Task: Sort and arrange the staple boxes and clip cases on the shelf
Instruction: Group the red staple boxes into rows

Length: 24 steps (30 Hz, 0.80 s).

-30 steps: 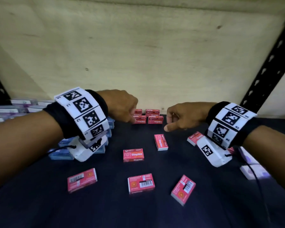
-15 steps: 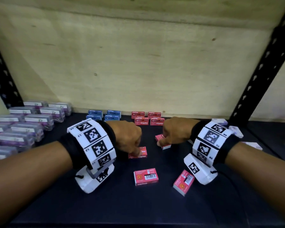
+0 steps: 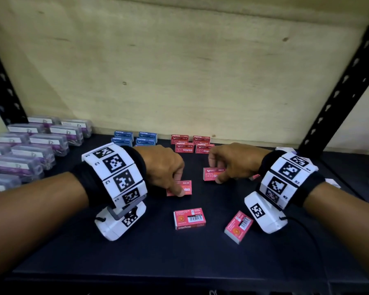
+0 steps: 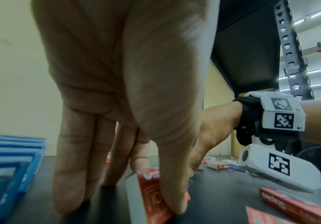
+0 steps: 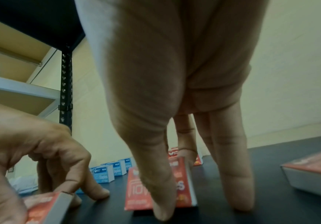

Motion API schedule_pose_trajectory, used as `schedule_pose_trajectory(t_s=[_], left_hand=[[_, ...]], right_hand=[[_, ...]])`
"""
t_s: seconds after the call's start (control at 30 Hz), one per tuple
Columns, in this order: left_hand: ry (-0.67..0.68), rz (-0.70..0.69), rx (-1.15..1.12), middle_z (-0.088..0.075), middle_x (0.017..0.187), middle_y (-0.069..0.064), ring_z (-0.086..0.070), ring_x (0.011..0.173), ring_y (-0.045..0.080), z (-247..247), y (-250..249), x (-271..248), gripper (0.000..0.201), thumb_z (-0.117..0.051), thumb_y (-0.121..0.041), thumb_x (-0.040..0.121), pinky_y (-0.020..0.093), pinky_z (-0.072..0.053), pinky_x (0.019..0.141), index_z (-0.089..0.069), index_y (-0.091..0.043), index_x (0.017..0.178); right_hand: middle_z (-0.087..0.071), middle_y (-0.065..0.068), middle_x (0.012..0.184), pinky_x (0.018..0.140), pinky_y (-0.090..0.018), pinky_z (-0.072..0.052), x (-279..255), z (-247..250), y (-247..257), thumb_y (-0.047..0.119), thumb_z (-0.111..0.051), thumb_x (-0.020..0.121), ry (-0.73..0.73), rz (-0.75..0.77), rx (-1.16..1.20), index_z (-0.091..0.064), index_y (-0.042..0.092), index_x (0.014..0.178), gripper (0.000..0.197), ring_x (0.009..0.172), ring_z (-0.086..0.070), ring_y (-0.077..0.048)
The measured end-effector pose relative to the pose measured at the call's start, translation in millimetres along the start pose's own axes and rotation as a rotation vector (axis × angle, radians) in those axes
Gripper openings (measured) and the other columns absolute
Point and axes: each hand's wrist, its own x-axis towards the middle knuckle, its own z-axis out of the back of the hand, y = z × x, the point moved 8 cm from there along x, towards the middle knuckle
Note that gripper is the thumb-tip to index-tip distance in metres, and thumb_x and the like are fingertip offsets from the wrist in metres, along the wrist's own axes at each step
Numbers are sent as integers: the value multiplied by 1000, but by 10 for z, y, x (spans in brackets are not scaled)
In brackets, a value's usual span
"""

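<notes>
My left hand (image 3: 176, 185) pinches a red staple box (image 3: 184, 186) between thumb and fingers at mid-shelf; the left wrist view shows that red staple box (image 4: 151, 198) tipped up on one edge. My right hand (image 3: 218, 174) pinches a second red staple box (image 3: 210, 173), which stands tilted on the shelf in the right wrist view (image 5: 182, 183). Against the back wall sit stacked red boxes (image 3: 192, 144) and blue staple boxes (image 3: 134, 138). Clear purple clip cases (image 3: 32, 143) stand in rows at the left.
Two loose red boxes (image 3: 189, 218) (image 3: 238, 227) lie on the dark shelf (image 3: 179, 258) nearer the front edge. Another red box (image 3: 254, 177) peeks out behind my right hand. Pale cases (image 3: 332, 182) lie at the right. Black perforated uprights (image 3: 339, 92) flank the shelf.
Both hands drew back from the stacked red boxes at the rear to loose boxes at mid-shelf. Each has taken hold of a red staple box.
</notes>
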Motion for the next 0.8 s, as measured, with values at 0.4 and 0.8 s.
schedule_pose_trajectory(t_s=[0.4, 0.8], left_hand=[[-46, -32, 95, -52, 87, -12, -50, 81, 11, 99, -19, 19, 19, -58, -42, 93, 27, -40, 72, -47, -30, 104], [-153, 110, 76, -56, 109, 0, -49, 91, 19, 386, 95, 333, 30, -59, -31, 95, 28, -37, 75, -49, -22, 121]], right_hand=[[-67, 7, 88, 52, -17, -48, -28, 31, -90, 20, -61, 96, -60, 15, 69, -58, 31, 102, 13, 62, -68, -11], [-58, -4, 87, 70, -43, -63, 199, 119, -223, 23, -56, 99, -62, -145, 196, -52, 20, 113, 15, 69, -70, -26]])
